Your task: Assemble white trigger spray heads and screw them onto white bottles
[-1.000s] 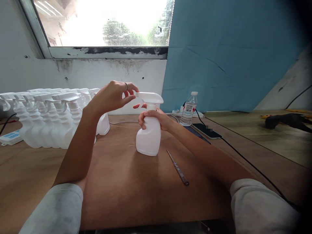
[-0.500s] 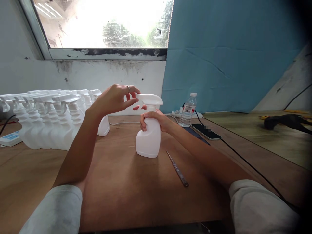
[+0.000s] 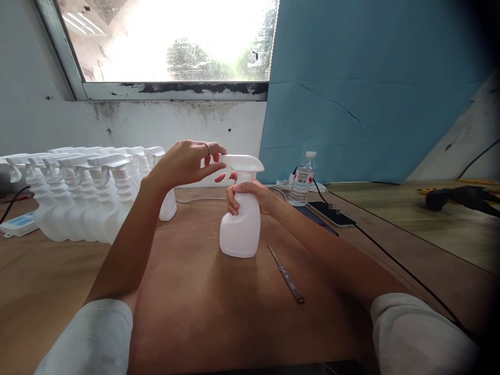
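Note:
A white spray bottle (image 3: pixel 240 229) stands upright on the brown table (image 3: pixel 203 312), its nozzle end pointing left. My right hand (image 3: pixel 250 195) is wrapped round its neck and upper body, with a finger stretched out below the spray head. Beside the nozzle is my left hand (image 3: pixel 195 160), a ring on one finger, its thumb and fingertips closed on the nozzle end of the spray head. A thin screwdriver-like tool (image 3: pixel 287 276) lies to the right of the bottle.
Several white spray bottles (image 3: pixel 89 198) stand in rows at the left, near a white-and-blue device (image 3: pixel 19 224). At the right are a water bottle (image 3: pixel 302 179), a phone (image 3: pixel 332 213) with a black cable, and a black object (image 3: pixel 457 198).
The whole view has shifted slightly, so things appear a little lower and to the right. Both hands keep their hold on the spray bottle.

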### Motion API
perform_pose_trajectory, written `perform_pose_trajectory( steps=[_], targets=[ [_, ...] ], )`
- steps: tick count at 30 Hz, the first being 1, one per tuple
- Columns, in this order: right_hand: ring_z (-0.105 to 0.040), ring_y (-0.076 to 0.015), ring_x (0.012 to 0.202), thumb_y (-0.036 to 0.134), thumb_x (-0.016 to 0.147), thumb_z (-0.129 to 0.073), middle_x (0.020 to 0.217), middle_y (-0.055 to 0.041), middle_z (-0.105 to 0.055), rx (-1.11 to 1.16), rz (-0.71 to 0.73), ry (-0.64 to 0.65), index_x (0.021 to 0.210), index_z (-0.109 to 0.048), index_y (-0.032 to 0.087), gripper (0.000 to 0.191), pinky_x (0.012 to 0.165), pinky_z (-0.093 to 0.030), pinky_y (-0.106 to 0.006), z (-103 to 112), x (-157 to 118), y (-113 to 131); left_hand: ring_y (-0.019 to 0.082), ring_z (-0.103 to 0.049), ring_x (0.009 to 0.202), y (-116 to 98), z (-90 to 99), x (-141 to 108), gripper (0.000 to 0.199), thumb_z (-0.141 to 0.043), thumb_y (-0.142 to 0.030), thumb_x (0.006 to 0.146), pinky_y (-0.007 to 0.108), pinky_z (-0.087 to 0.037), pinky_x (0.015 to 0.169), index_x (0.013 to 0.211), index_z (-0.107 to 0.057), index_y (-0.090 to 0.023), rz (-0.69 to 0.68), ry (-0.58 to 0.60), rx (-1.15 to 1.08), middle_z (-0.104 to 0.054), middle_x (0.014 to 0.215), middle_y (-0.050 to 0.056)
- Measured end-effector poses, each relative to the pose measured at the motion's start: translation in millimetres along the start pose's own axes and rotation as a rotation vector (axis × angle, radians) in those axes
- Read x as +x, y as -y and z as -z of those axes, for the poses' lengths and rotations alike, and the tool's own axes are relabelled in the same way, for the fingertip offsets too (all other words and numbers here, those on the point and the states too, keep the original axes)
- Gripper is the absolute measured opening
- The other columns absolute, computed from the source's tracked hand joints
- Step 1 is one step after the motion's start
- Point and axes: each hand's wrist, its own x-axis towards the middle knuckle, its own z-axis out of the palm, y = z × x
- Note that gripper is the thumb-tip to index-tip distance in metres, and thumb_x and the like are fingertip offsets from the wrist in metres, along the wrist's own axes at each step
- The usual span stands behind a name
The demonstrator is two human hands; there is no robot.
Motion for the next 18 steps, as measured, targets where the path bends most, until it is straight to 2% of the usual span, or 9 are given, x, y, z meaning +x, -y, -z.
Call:
perform_pose_trajectory(
  steps=[6,12,18],
  targets=[
    [-0.055,-0.0175,0.052,0.028,0.083,-0.056,0.058,0.0005,-0.057,-0.005,-0.017,-0.014,0.094,-0.046,0.017,0.018,0.059,-0.047,-0.033,-0.4,-0.5,0.8,0.014,-0.064,0.070,3.1,-3.9,-0.1,0.029,-0.051,-0.040,0.091,0.025,-0.043,0.062,0.105,-0.067,-0.021,-0.016,-0.028,0.052,-0.071,0.084,0.003],
    [-0.055,-0.0183,0.052,0.026,0.084,-0.053,0.058,0.0010,-0.057,0.025,0.002,-0.002,0.101,-0.043,0.017,0.021,0.059,-0.046,-0.034,-0.5,0.4,0.8,0.012,-0.061,0.065,6.9,-7.8,0.8,0.029,-0.040,-0.032,0.096,0.025,-0.038,0.057,0.108,-0.065,-0.024,-0.065,0.006,0.130,-0.071,0.088,0.003],
    [-0.056,-0.0182,0.052,0.027,0.083,-0.055,0.058,0.0011,-0.057,0.015,-0.008,-0.009,0.099,-0.042,0.018,0.023,0.058,-0.046,-0.033,-0.4,0.0,-0.1,0.013,-0.062,0.067,6.5,-4.6,2.0,0.027,-0.040,-0.028,0.096,0.025,-0.042,0.060,0.096,-0.065,-0.020,-0.045,0.060,-0.001,-0.070,0.081,0.003]
  ],
)
